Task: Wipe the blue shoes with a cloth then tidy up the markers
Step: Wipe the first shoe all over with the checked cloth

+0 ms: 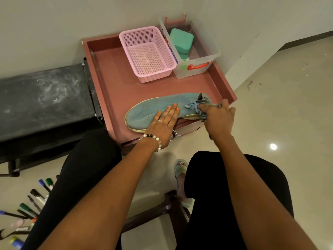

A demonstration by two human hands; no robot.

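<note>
From my remote station I recorded one blue shoe (155,109) lying on its side across the near part of the dusty-pink tray (111,73), toe toward the left and heel opening toward the right. Its upper was a pale blue-grey knit with a fine perforated texture, faintly soiled, edged by a cream sole rim; the blue laces (191,105) were bunched near the tongue. The left hand (163,123) lay flat on the toe half of the upper, fingers straight and slightly spread, pressing down — it gripped nothing. The right hand (219,118) was at the lace area with its fingers curled around a small blue-grey cloth (203,116), of which only a crumpled fold showed beneath the knuckles. At the back of the tray stood a pink mesh basket (147,53), and just beside it a clear plastic box (194,51) with a red latch, holding a teal case (181,42). The markers (34,201) lay scattered on the floor at lower left — green, black and blue caps were discernible — well apart from the tray, beside the person's left leg.
</note>
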